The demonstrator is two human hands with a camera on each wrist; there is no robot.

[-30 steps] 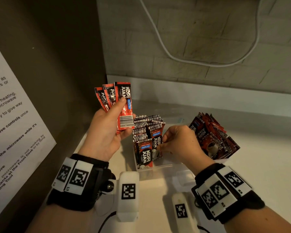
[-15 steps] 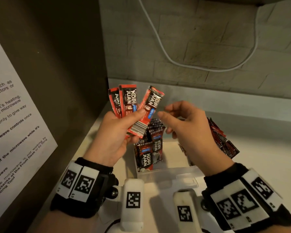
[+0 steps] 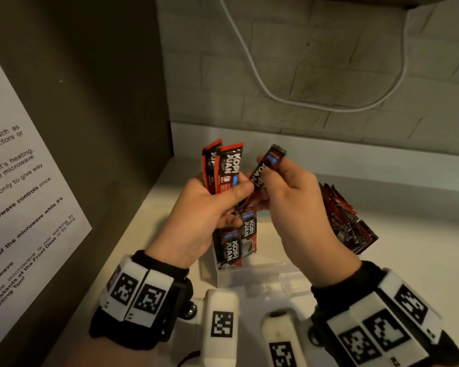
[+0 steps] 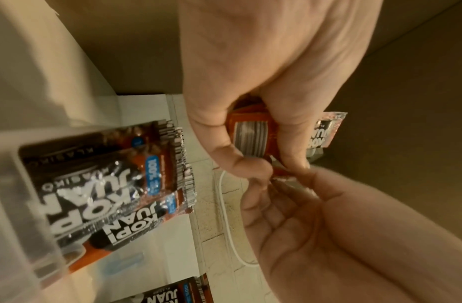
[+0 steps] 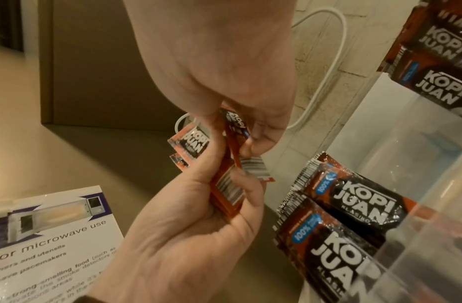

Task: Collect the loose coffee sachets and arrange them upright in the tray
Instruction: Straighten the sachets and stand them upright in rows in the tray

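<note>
Coffee sachets first, head view: a small fan of them is kept upright in the left hand, thumb clamped across the fronts, probably so they can be peeled off one at a time. One single sachet is pinched by the right hand, fingers curled round it, and it's held tilted right above the clear tray. A row of sachets is already stood upright at the tray's left end, so the free space beside it looks like where this one is meant to go. A loose heap is left leaning just right of the tray, still to be collected.

Compared with half a second back, the single sachet is now gripped by the right hand, which was only reaching for it then; a second back that hand was down at the tray.

Left wrist view: the bundle's barcode ends are seen squeezed between curled fingers and thumb, with the right hand's fingers touching just below. Standing sachets are seen inside the tray wall.

Right wrist view: the single sachet is nipped between thumb and fingers, its lower end not yet clear of the left hand's bundle. A microwave notice is stuck on the side wall.
</note>
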